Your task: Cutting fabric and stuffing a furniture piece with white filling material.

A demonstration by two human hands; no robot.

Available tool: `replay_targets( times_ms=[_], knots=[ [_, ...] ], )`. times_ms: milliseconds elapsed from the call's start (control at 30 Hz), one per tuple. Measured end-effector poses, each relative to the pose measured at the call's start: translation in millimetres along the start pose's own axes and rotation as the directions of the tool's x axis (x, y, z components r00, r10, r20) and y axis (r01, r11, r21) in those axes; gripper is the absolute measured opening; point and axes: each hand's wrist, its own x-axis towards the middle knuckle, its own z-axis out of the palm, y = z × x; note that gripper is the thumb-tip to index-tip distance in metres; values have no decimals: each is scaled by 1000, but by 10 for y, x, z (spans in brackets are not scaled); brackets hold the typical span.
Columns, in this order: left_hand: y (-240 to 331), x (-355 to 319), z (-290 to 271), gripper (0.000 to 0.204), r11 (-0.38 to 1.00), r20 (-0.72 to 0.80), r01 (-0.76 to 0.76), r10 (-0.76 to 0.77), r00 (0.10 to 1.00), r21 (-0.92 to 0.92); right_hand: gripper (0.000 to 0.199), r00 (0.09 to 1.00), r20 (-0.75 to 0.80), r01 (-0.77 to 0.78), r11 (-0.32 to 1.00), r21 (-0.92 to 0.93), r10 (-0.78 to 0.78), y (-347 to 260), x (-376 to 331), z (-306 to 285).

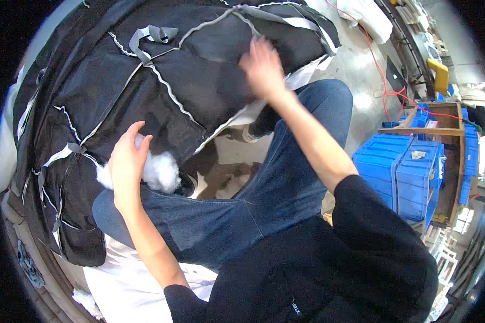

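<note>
A large black fabric piece (205, 81) lies in front of me, divided into panels by pale-edged seams, with grey and white strips attached. My left hand (128, 159) is over its near left part, thumb and fingers curved round a clump of white fibre stuffing (163, 171). More of that stuffing shows on the other side of the wrist, against my knee. Above the right part of the fabric is my right hand (263, 67), near a seam. Motion smears its fingers, and no object shows in it.
Blue plastic crates (385, 169) stand at the right beside a wooden frame (455, 161). A red hose or cable (383, 91) runs across the floor there. White cloth (126, 280) lies at the lower left, and a white bundle (369, 19) at the far right.
</note>
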Motion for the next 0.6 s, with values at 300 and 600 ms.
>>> replay_targets(
  times_ms=[300,600],
  knots=[
    [-271,-244,-140,37,997,-18,70,-70,997,17,50,985,-39,-91,703,705,166,-423,184,-457],
    [-206,-55,-132,25,987,-320,7,-58,946,-159,50,903,188,-374,492,786,387,-331,-112,-300]
  ],
)
